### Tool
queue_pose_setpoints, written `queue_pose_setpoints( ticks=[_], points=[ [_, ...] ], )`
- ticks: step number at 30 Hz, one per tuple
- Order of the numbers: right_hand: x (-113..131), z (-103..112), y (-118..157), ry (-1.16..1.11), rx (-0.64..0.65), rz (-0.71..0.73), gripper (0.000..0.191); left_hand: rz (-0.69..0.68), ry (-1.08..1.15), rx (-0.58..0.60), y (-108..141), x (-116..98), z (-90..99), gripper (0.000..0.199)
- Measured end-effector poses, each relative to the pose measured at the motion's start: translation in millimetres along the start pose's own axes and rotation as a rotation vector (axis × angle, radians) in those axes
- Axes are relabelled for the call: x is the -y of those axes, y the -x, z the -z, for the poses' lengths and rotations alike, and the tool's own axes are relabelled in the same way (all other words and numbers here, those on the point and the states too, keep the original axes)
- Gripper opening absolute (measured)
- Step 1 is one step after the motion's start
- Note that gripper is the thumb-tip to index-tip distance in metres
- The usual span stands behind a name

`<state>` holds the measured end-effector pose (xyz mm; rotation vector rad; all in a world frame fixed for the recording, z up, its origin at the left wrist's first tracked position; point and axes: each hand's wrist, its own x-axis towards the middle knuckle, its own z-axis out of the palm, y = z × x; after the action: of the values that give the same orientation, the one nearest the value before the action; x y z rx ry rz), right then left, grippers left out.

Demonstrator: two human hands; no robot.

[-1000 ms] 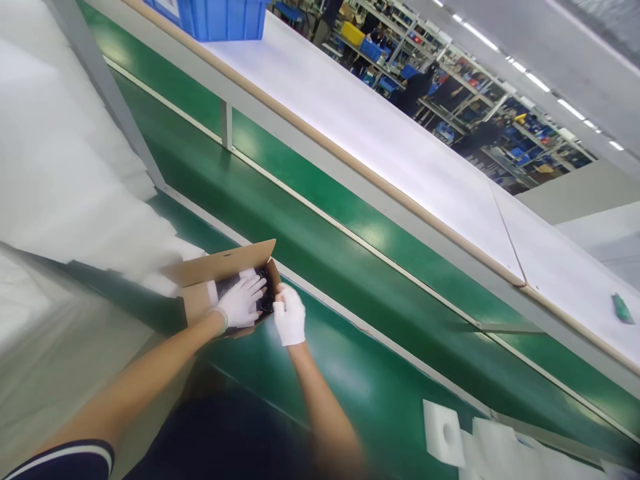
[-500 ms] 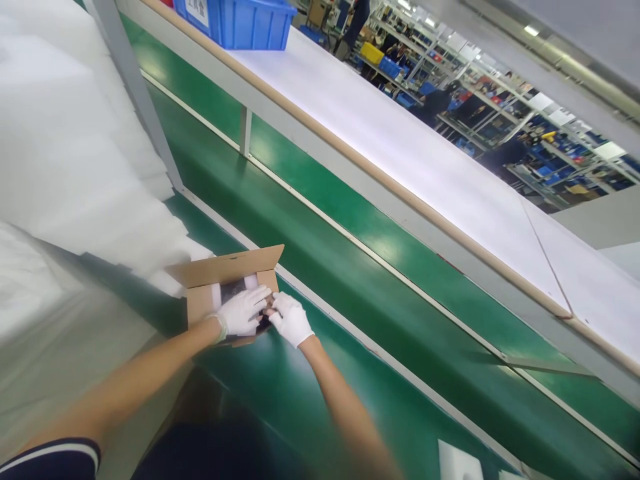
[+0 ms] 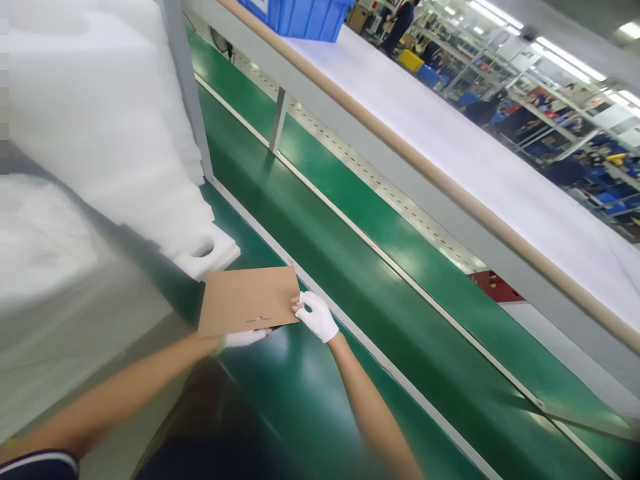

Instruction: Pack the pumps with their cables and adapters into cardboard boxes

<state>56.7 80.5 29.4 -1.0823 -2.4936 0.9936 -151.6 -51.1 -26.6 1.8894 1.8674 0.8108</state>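
A brown cardboard box (image 3: 250,298) sits on the green surface with its lid lying over the top, so its contents are hidden. Along the lid's near edge is my left hand (image 3: 246,338) in a white glove, partly covered by the cardboard; its fingers are mostly hidden. My right hand (image 3: 317,318), also in a white glove with bare fingertips, is closed at the box's right edge, thumb and fingers pressed together on the cardboard.
White foam sheets (image 3: 115,120) are stacked at the left, their cut-out corner close behind the box. A blue bin (image 3: 315,19) stands on a raised white shelf (image 3: 425,120). Green belt (image 3: 350,220) runs diagonally beside the box. People are at racks far off.
The lid, upright before, has come down over the box. My left hand has gone from inside the box to its near edge. The view has shifted, showing the foam's cut-out.
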Motion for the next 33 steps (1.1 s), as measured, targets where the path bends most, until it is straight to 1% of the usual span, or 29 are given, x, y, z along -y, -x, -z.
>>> queue_pose_setpoints(
  ticks=[1,2,3,4,5,6,7,8,9,10,12,13,15,17,19,21,24,26,28,30,33],
  points=[
    [-4.3,-5.4,9.2,0.067,-0.049,-0.014,0.018,-0.036,0.016,0.039,21.3,3.8,6.6,0.043],
    [-7.8,-9.7,15.5,0.117,-0.083,-0.039,0.026,-0.062,0.021,0.054,43.1,8.8,13.7,0.038],
    [-10.8,-12.9,19.3,0.142,-0.095,-0.076,0.039,-0.046,0.024,0.03,63.8,14.7,21.1,0.033],
    [-13.2,-15.5,21.3,0.138,-0.09,-0.119,0.055,0.033,0.032,-0.031,81.9,20.9,28.5,0.029],
    [-15.3,-17.5,22.0,0.115,-0.069,-0.158,0.068,0.165,0.057,-0.11,96.0,26.7,35.6,0.029],
    [-17.3,-19.3,22.2,0.086,-0.034,-0.18,0.075,0.319,0.116,-0.177,105.3,31.8,42.1,0.031],
    [-19.4,-21.0,22.2,0.057,0.007,-0.182,0.076,0.461,0.215,-0.21,109.4,35.7,47.6,0.035],
    [-21.6,-22.5,22.3,0.034,0.045,-0.163,0.074,0.567,0.341,-0.202,109.0,38.5,52.0,0.043],
    [-24.1,-24.1,22.7,0.019,0.071,-0.135,0.072,0.628,0.475,-0.163,105.1,40.1,55.1,0.055],
    [-27.0,-25.5,23.2,0.015,0.083,-0.106,0.07,0.648,0.599,-0.116,99.0,40.8,57.1,0.067],
    [-33.7,-27.9,24.4,0.022,0.079,-0.059,0.07,0.615,0.772,-0.035,86.4,41.6,57.9,0.082],
    [-37.4,-28.7,24.6,0.033,0.068,-0.038,0.07,0.595,0.805,-0.014,82.0,42.4,57.1,0.084],
    [-44.3,-29.5,23.3,0.07,0.034,0.006,0.07,0.536,0.801,0.001,78.8,45.6,53.9,0.08],
    [-48.9,-28.4,19.4,0.132,0.003,0.065,0.066,0.468,0.699,-0.018,80.9,50.4,50.4,0.071],
    [-50.7,-25.4,13.3,0.219,-0.015,0.129,0.058,0.4,0.555,-0.055,83.4,55.3,48.3,0.062],
    [-50.8,-21.2,6.6,0.316,-0.027,0.207,0.049,0.313,0.43,-0.127,83.4,59.8,47.7,0.053],
    [-52.3,-15.5,-0.7,0.443,-0.083,0.365,0.041,0.125,0.291,-0.255,80.5,66.2,46.1,0.041],
    [-55.1,-13.6,-2.6,0.502,-0.155,0.509,0.038,-0.012,0.195,-0.304,79.4,70.6,42.2,0.04],
    [-58.0,-12.9,-2.7,0.543,-0.215,0.636,0.037,-0.121,0.099,-0.331,79.9,74.2,35.7,0.045],
    [-60.0,-12.7,-2.6,0.564,-0.238,0.69,0.036,-0.184,0.015,-0.355,80.9,76.4,27.8,0.047],
    [-62.2,-12.6,-4.9,0.541,-0.229,0.715,0.034,-0.197,-0.06,-0.39,82.3,77.7,16.7,0.04]
  ],
)
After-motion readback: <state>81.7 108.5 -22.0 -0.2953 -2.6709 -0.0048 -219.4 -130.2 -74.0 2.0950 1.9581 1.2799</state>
